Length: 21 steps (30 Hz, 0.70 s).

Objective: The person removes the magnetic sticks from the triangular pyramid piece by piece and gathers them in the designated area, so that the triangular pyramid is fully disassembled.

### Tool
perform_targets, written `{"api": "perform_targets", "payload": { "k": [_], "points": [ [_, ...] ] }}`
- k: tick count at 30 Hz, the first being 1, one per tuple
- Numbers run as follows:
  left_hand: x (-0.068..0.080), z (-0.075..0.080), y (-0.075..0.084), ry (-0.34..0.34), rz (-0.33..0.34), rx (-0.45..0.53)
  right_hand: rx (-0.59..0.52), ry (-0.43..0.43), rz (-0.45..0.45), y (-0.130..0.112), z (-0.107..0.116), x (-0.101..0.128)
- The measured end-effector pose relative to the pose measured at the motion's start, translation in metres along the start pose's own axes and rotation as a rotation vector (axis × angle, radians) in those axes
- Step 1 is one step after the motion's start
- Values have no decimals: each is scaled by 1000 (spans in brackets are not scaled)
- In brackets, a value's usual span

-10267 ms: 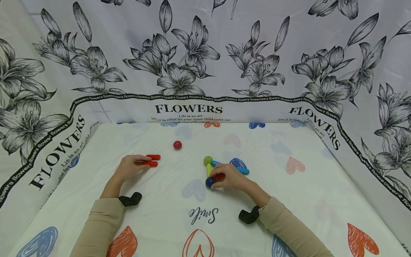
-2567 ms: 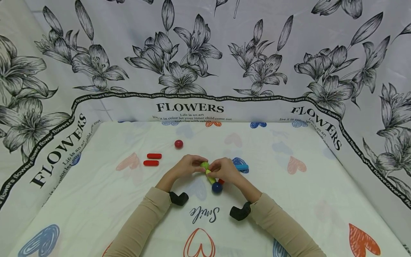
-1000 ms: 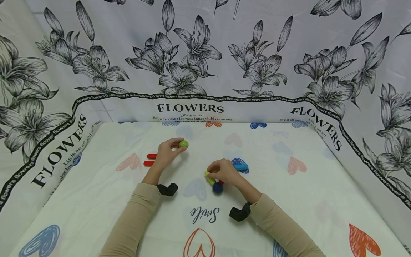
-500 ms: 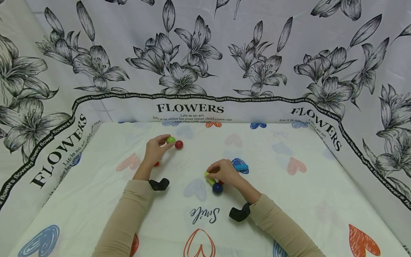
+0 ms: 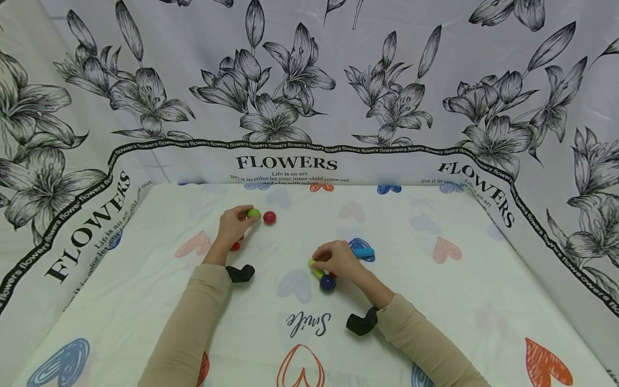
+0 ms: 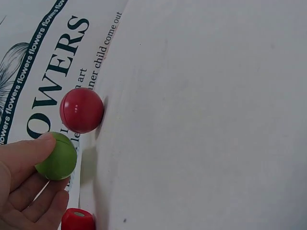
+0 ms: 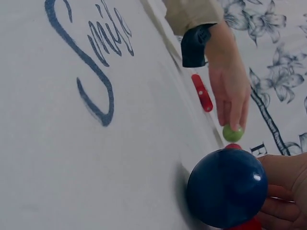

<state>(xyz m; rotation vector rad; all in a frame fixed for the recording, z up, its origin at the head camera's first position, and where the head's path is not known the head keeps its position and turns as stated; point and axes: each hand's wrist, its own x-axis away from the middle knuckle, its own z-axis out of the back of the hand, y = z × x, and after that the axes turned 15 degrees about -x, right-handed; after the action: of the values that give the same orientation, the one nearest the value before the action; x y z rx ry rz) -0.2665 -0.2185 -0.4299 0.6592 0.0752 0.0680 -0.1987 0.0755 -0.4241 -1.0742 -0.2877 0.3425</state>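
Observation:
My left hand (image 5: 231,226) pinches a green ball (image 5: 253,214) between thumb and fingers, a small gap left of a red ball (image 5: 270,217). Under that hand two red rods (image 5: 235,246) are mostly covered; the end of a red rod (image 6: 77,220), with a pale spot, shows in the left wrist view. My right hand (image 5: 338,259) holds a lime-green rod (image 5: 316,270) by its upper end. At the rod's lower end sits a dark blue ball (image 5: 328,283), with a red rod (image 5: 333,274) beside it, partly hidden by the right hand.
A light blue rod (image 5: 364,252) sticks out behind the right hand. A white cloth (image 5: 435,301) printed with hearts covers the table. Flower-printed curtains (image 5: 309,80) stand around its back and sides. Black wrist mounts (image 5: 361,322) jut out below the hands.
Both hands were at the green ball and lime-green rod; the left hand then took the ball off leftward, past the red ball to its left side. The right hand has stayed on the rod.

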Motion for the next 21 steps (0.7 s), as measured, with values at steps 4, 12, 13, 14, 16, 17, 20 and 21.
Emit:
{"api": "perform_targets", "payload": {
  "k": [4, 12, 13, 14, 16, 17, 20, 21],
  "points": [
    [-4, -3, -1, 10, -13, -29, 2, 3, 24, 3, 1, 0],
    [-8, -6, 0, -5, 0, -58, 21, -6, 121, 5, 6, 5],
    [-9, -6, 0, -10, 2, -62, 19, -8, 127, 4, 7, 6],
    [-9, -6, 0, -19, 7, -62, 18, -9, 132, 4, 8, 7],
    [-10, -7, 0, -32, 13, -67, 5, -8, 147, 5, 11, 10],
    [-11, -7, 0, -38, 16, -69, -4, -6, 152, 5, 13, 11],
    [-12, -8, 0, -53, 16, -70, -21, 1, 176, 5, 18, 15],
    [-12, -8, 0, -56, 14, -68, -27, 1, 184, 6, 19, 16]
  ]
}}
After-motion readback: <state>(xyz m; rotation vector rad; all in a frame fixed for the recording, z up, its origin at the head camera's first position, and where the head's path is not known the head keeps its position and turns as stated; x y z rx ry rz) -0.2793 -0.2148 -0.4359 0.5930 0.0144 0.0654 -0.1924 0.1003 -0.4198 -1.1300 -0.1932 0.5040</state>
